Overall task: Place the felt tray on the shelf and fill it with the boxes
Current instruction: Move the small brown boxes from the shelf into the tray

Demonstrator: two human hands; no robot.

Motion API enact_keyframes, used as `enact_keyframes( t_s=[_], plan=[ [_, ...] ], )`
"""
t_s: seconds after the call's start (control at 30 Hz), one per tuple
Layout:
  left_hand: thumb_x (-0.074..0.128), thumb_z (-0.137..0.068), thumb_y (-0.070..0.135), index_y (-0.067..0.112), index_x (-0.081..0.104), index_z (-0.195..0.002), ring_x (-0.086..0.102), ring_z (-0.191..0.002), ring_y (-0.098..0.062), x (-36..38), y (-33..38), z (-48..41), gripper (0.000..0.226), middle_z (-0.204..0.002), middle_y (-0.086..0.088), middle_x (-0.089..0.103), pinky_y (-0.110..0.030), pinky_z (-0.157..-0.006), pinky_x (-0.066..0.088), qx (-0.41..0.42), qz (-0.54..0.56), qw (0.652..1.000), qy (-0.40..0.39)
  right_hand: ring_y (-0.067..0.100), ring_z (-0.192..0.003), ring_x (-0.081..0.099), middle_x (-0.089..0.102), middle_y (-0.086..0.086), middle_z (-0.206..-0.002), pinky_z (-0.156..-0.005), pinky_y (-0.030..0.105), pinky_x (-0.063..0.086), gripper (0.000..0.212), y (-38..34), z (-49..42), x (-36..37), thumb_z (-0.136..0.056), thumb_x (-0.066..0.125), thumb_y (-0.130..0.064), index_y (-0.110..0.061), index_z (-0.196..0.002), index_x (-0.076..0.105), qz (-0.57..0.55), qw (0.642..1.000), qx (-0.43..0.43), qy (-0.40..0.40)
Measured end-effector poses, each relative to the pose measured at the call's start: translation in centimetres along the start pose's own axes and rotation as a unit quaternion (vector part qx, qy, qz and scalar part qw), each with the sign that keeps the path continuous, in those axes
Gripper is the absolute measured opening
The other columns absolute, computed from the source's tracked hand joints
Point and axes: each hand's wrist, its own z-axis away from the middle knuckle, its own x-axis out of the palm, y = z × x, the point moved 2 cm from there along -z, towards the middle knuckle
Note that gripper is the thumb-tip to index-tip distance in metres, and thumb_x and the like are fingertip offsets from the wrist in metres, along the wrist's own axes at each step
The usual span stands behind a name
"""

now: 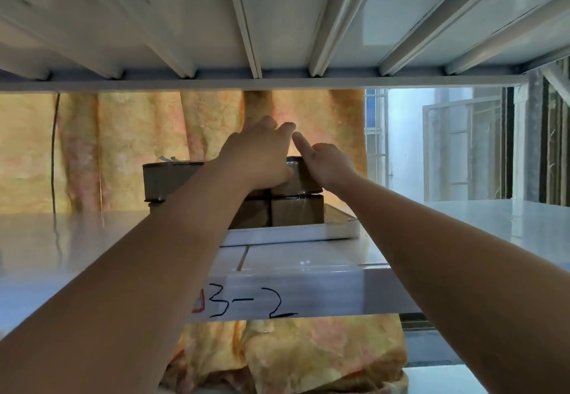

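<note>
Reaching across the front lip of the white metal shelf point(308, 259), whose edge bears the handwritten label "3-2" point(253, 302), both arms meet at one stack. The white felt tray point(293, 234) sits on the shelf, a little back from the edge. It holds brown taped boxes, two layers high. The left hand point(262, 153) grips the upper right box point(302, 182), fingers over its top and thumb on the front face. The right hand point(327, 162) touches that box's top right edge, index finger extended and the others curled; cannot tell whether it actually grips. The upper left box point(166, 182) sits alongside. The lower right box point(297, 211) and lower left box point(251, 214) sit beneath. A yellow-orange curtain point(123, 146) hangs behind.
</note>
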Motion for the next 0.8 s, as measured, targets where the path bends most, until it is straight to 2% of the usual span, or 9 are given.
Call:
enact_keyframes(
  t_s=[0.07, 0.17, 0.27, 0.4, 0.53, 0.6, 0.63, 0.7, 0.8],
  plan=[
    [0.055, -0.088, 0.029, 0.024, 0.036, -0.141, 0.029, -0.135, -0.026, -0.4, 2.0, -0.1, 0.057, -0.144, -0.006, 0.039, -0.041, -0.100, 0.038, 0.027, 0.014, 0.998, 0.055, 0.026, -0.075, 0.048, 0.049, 0.002, -0.069, -0.066, 0.034, 0.034, 0.060, 0.5, -0.1, -0.8, -0.092, 0.018, -0.061, -0.014, -0.069, 0.047, -0.029, 0.999, -0.020, 0.019],
    [0.049, -0.093, 0.025, 0.022, 0.056, -0.122, 0.043, -0.123, -0.021, -0.4, 4.6, -0.4, 0.030, -0.131, -0.002, 0.050, -0.034, -0.084, 0.043, 0.053, 0.023, 0.987, 0.153, 0.027, -0.081, 0.050, 0.056, 0.007, -0.085, -0.070, 0.032, 0.032, 0.055, 1.7, -0.3, -2.5, -0.096, 0.019, -0.053, -0.010, -0.083, 0.051, -0.038, 0.998, -0.023, 0.053],
    [0.051, -0.095, 0.028, 0.017, 0.065, -0.107, 0.051, -0.112, -0.020, 0.3, 6.8, -1.0, 0.022, -0.120, -0.001, 0.059, -0.032, -0.078, 0.045, 0.060, 0.023, 0.978, 0.198, 0.027, -0.092, 0.056, 0.062, 0.011, -0.101, -0.076, 0.031, 0.034, 0.061, 4.0, -0.5, -4.8, -0.095, 0.017, -0.056, -0.010, -0.094, 0.057, 0.005, 0.996, -0.007, 0.089],
    [0.053, -0.092, 0.039, 0.016, 0.063, -0.088, 0.053, -0.101, -0.020, 1.6, 10.1, -2.4, 0.026, -0.103, 0.000, 0.061, -0.034, -0.075, 0.045, 0.068, 0.048, 0.985, 0.151, 0.028, -0.107, 0.058, 0.063, 0.010, -0.119, -0.083, 0.033, 0.042, 0.053, 8.7, -0.1, -8.5, -0.095, 0.036, -0.049, -0.007, -0.116, 0.060, 0.105, 0.991, 0.020, 0.077],
    [0.039, -0.096, 0.046, 0.021, 0.037, -0.054, 0.046, -0.072, -0.018, 2.4, 14.5, -3.8, 0.050, -0.063, 0.007, 0.040, -0.030, -0.064, 0.034, 0.056, 0.097, 0.990, 0.082, 0.026, -0.086, 0.061, 0.064, 0.008, -0.091, -0.070, 0.029, 0.045, 0.029, 14.3, 0.3, -11.7, -0.086, 0.048, -0.036, -0.010, -0.093, 0.060, 0.172, 0.981, 0.072, 0.042],
    [0.031, -0.098, 0.046, 0.016, 0.043, -0.059, 0.052, -0.073, -0.021, 2.9, 17.3, -4.5, 0.051, -0.065, 0.004, 0.048, -0.030, -0.067, 0.036, 0.058, 0.117, 0.990, 0.049, 0.026, -0.081, 0.059, 0.059, 0.005, -0.083, -0.067, 0.028, 0.042, 0.018, 17.2, 0.8, -13.7, -0.083, 0.049, -0.028, -0.012, -0.085, 0.056, 0.193, 0.975, 0.101, 0.039],
    [0.029, -0.099, 0.045, 0.013, 0.051, -0.067, 0.057, -0.081, -0.023, 3.2, 18.6, -4.9, 0.050, -0.075, -0.001, 0.056, -0.032, -0.070, 0.039, 0.065, 0.123, 0.990, 0.036, 0.025, -0.079, 0.057, 0.058, 0.005, -0.082, -0.066, 0.028, 0.041, 0.016, 18.4, 1.2, -14.7, -0.082, 0.048, -0.025, -0.011, -0.084, 0.055, 0.202, 0.972, 0.112, 0.036],
    [0.029, -0.100, 0.040, 0.012, 0.061, -0.089, 0.061, -0.097, -0.027, 3.8, 21.0, -5.6, 0.044, -0.100, -0.008, 0.065, -0.037, -0.085, 0.046, 0.080, 0.137, 0.987, 0.018, 0.025, -0.076, 0.058, 0.060, 0.006, -0.080, -0.066, 0.029, 0.045, 0.017, 20.8, 1.9, -16.4, -0.079, 0.048, -0.022, -0.008, -0.083, 0.056, 0.215, 0.967, 0.134, 0.028],
    [0.032, -0.101, 0.029, 0.008, 0.062, -0.101, 0.061, -0.106, -0.031, 4.8, 24.1, -6.5, 0.036, -0.112, -0.012, 0.066, -0.045, -0.095, 0.047, 0.101, 0.148, 0.984, -0.003, 0.027, -0.078, 0.062, 0.061, 0.007, -0.079, -0.075, 0.035, 0.053, 0.023, 24.5, 2.9, -18.7, -0.080, 0.050, -0.025, -0.005, -0.087, 0.059, 0.245, 0.957, 0.155, 0.020]
  ],
)
